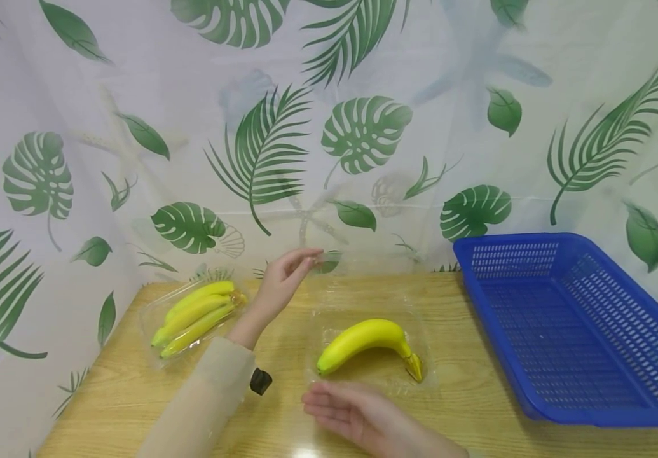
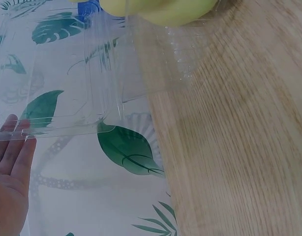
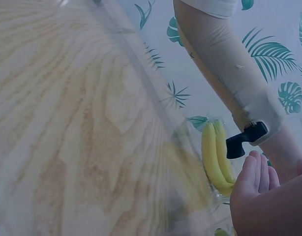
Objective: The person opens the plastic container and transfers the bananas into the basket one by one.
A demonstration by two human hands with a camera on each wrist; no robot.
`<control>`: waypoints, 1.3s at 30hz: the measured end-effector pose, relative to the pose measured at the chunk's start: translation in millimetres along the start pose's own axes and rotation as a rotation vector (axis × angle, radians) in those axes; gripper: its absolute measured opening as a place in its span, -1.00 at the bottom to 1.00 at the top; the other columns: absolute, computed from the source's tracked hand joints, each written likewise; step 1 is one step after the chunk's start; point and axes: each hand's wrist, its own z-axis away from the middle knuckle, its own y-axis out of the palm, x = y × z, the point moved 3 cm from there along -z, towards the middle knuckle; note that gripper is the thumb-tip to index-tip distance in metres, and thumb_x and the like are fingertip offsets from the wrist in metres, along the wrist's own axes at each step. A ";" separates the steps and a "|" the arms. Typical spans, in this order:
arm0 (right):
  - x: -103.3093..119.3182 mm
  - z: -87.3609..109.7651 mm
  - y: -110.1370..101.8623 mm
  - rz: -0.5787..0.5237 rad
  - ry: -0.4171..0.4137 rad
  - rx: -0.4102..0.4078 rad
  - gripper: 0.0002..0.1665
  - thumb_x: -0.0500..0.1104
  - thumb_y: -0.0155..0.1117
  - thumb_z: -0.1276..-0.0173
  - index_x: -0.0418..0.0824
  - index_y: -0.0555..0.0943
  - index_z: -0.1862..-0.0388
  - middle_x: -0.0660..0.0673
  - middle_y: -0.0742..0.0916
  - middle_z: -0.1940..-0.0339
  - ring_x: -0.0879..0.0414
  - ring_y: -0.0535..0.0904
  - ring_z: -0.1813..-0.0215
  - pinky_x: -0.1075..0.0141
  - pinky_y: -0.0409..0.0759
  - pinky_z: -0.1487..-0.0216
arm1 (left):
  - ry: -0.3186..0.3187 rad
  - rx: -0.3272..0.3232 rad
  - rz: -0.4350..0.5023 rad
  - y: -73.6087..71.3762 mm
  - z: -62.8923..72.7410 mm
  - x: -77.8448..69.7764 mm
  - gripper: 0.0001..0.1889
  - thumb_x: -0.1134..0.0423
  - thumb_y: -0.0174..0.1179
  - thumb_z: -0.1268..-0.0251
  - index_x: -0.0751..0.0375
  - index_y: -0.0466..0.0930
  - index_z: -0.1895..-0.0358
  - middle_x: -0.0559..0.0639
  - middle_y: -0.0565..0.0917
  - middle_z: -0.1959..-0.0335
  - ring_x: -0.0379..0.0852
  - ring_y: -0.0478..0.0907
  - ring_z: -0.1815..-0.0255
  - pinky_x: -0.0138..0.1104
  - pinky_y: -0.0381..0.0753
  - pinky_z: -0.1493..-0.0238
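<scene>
A clear plastic clamshell box [image 1: 428, 375] with its lid [image 2: 57, 113] raised lies at the middle of the table. Inside is one yellow banana [image 1: 365, 340], curved, its stem toward the right. My left hand [image 1: 288, 270] is at the lid's upper left edge; in the left wrist view its straight fingers [image 2: 24, 157] touch that edge. In front of the box, my right hand [image 1: 357, 413] holds nothing, fingers extended and palm partly turned up. The right wrist view shows the right hand [image 3: 259, 196] below the left forearm.
On the left, another clear box [image 1: 159, 359] contains several bananas [image 1: 197, 312]. A blue plastic basket [image 1: 491, 337] stands on the right of the wooden table [image 1: 283, 420]. Behind rises a leaf-patterned cloth [image 1: 363, 210]. A black device [image 1: 260, 381] is on the left wrist.
</scene>
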 end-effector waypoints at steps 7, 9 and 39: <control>11.6 3.2 -1.8 -0.012 -0.034 0.017 -0.50 -0.10 0.14 -0.68 -0.40 0.54 -0.41 -0.21 0.78 -0.26 0.03 0.73 -0.30 0.08 0.53 -0.58 | 0.010 0.000 0.005 -0.1 -0.6 1.9 -0.65 0.29 0.02 -0.72 0.32 0.59 -0.36 0.31 0.73 -0.25 0.25 0.67 -0.32 0.08 0.63 -0.47; 15.2 3.6 -2.7 -0.006 -0.044 0.025 -0.44 -0.10 0.12 -0.69 -0.44 0.47 -0.47 -0.25 0.75 -0.31 0.00 0.71 -0.34 0.07 0.50 -0.60 | 0.014 0.004 0.011 0.2 -0.6 1.7 -0.65 0.30 0.02 -0.72 0.33 0.59 -0.36 0.33 0.73 -0.25 0.26 0.66 -0.32 0.08 0.62 -0.47; 69.7 14.4 -26.8 -0.027 -0.211 0.014 -0.74 -0.23 0.12 -0.69 -0.17 0.75 -0.10 -0.05 0.86 -0.08 0.14 0.81 -0.17 0.31 0.69 -0.39 | 0.015 0.016 0.012 0.9 0.4 3.5 -0.65 0.30 0.01 -0.73 0.35 0.58 -0.36 0.31 0.73 -0.25 0.26 0.65 -0.34 0.08 0.61 -0.48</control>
